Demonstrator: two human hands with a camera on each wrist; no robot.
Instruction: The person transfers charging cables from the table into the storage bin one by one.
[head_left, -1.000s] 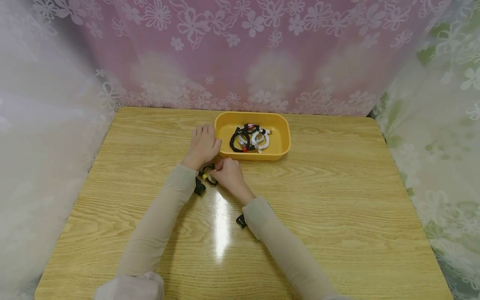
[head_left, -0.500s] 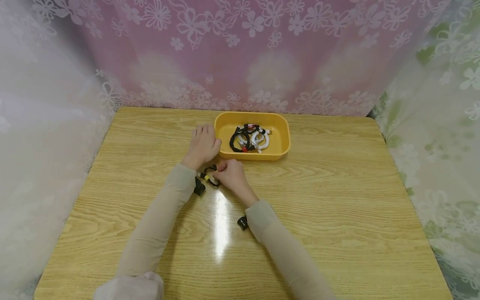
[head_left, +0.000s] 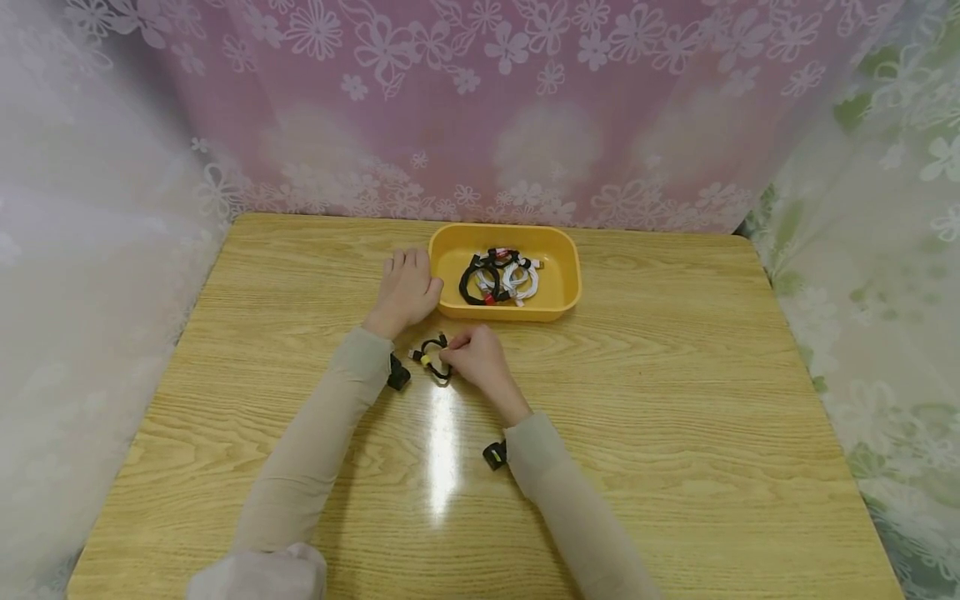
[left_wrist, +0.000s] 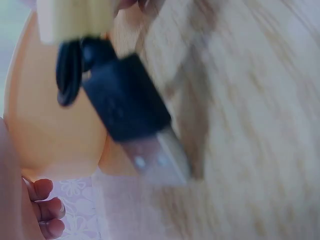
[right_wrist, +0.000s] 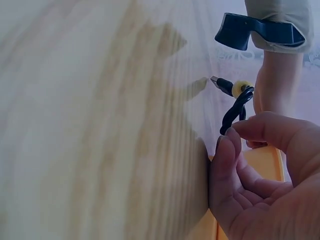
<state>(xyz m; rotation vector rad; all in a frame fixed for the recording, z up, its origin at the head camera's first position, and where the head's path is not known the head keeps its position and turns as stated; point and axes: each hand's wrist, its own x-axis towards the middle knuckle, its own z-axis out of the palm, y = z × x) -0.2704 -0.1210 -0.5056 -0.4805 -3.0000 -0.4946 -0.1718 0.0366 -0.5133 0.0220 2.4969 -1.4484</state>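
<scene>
Between thumb and fingertips, my right hand [head_left: 480, 358] pinches a short black USB cable [head_left: 441, 375], looped and bound with a yellow tie [head_left: 426, 360]. It hangs just in front of the yellow box [head_left: 558, 287]. In the left wrist view the cable's USB plug [left_wrist: 127, 97] looms large and blurred over the table. The right wrist view shows the thumb and finger meeting on the twisted black strand [right_wrist: 232, 114]. My left hand [head_left: 405, 292] rests against the box's left end, its thumb at the rim; some fingertips [left_wrist: 49, 210] show in the left wrist view.
Inside the box lie several coiled cables, a black one [head_left: 467, 287] and white ones [head_left: 531, 287] among them. Dark wrist cameras hang below both cuffs, one [head_left: 495, 454] on the right. Floral curtains [head_left: 480, 108] enclose the wooden table [head_left: 675, 400] behind and at the sides.
My right hand has drawn back toward the right and nearer to me, bringing the black cable out from beside the left wrist. The left hand and box have not moved.
</scene>
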